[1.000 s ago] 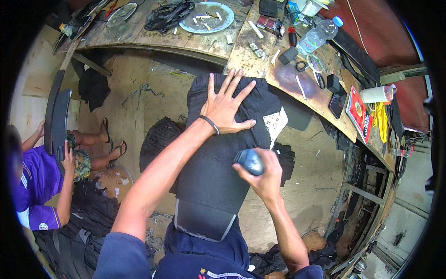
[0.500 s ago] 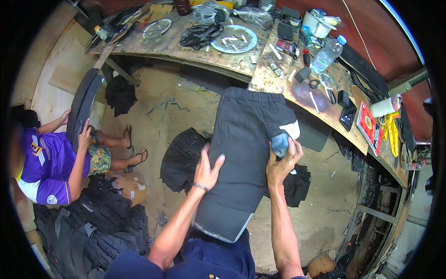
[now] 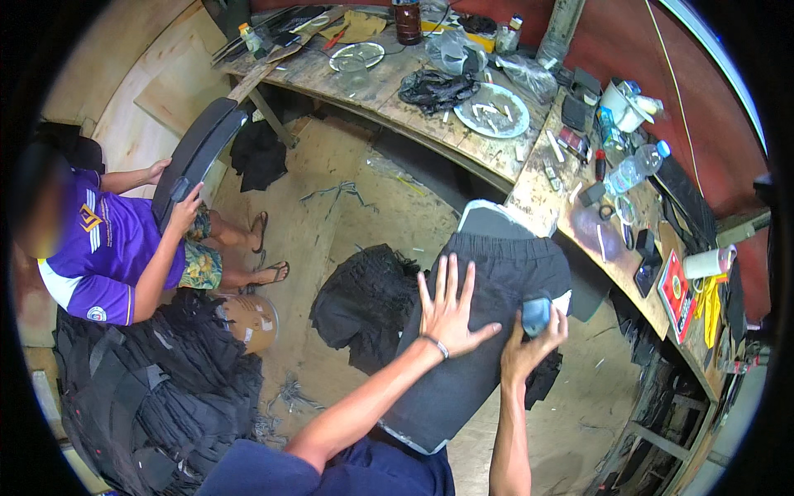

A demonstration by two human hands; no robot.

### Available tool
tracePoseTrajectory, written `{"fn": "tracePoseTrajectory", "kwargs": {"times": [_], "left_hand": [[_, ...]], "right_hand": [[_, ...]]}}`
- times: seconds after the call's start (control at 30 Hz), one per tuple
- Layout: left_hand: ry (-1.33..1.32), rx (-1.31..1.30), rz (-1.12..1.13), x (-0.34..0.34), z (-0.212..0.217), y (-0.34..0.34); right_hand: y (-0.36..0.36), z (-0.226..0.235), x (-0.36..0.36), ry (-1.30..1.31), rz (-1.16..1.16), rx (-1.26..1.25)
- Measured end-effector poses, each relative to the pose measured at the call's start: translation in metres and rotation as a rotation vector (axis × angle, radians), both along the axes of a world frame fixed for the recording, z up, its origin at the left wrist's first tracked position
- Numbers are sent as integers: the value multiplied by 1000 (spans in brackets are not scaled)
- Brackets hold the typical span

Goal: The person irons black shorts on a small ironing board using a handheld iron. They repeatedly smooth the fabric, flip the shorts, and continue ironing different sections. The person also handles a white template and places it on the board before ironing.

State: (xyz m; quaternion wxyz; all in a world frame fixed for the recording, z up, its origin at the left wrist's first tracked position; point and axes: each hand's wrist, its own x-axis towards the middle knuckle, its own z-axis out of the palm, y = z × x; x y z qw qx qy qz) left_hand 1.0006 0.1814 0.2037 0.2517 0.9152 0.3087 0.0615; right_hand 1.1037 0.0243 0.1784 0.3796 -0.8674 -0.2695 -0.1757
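Note:
A black garment leg [image 3: 463, 380] with an elastic waistband, likely trousers, is drawn over a flat board [image 3: 496, 219]. The board's pale-edged ends show beyond the waistband and at the lower end near my body. My left hand [image 3: 451, 318] lies on the upper part of the cloth with its fingers spread, a band around the wrist. In my right hand [image 3: 533, 351] is a small rounded blue-grey block [image 3: 536, 316], held at the garment's right side. Just beside the block is a white patch [image 3: 562, 302] on the cloth; what it is I cannot tell.
At left, a seated person [image 3: 116, 240] in a purple shirt holds a black padded board [image 3: 194, 153]. A worktable [image 3: 389, 95] carries a plate [image 3: 509, 124], a bottle [image 3: 637, 169] and a phone [image 3: 648, 277]. Black cloth [image 3: 364, 293] lies on the floor; a dark pile [image 3: 157, 388] sits lower left.
My left hand has moved from the garment's left edge onto its upper front. The board's far end now shows past the waistband. My right hand keeps the block; the view has swung left.

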Motion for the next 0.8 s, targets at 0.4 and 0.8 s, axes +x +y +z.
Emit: {"fn": "tracePoseTrajectory", "kwargs": {"times": [0.4,0.8], "left_hand": [[-141,216,-361,117,-23,74],[-178,182,-367,148,-29,90]], "right_hand": [[24,41,60,199,8,140],[30,57,69,164,380,-312]]}}
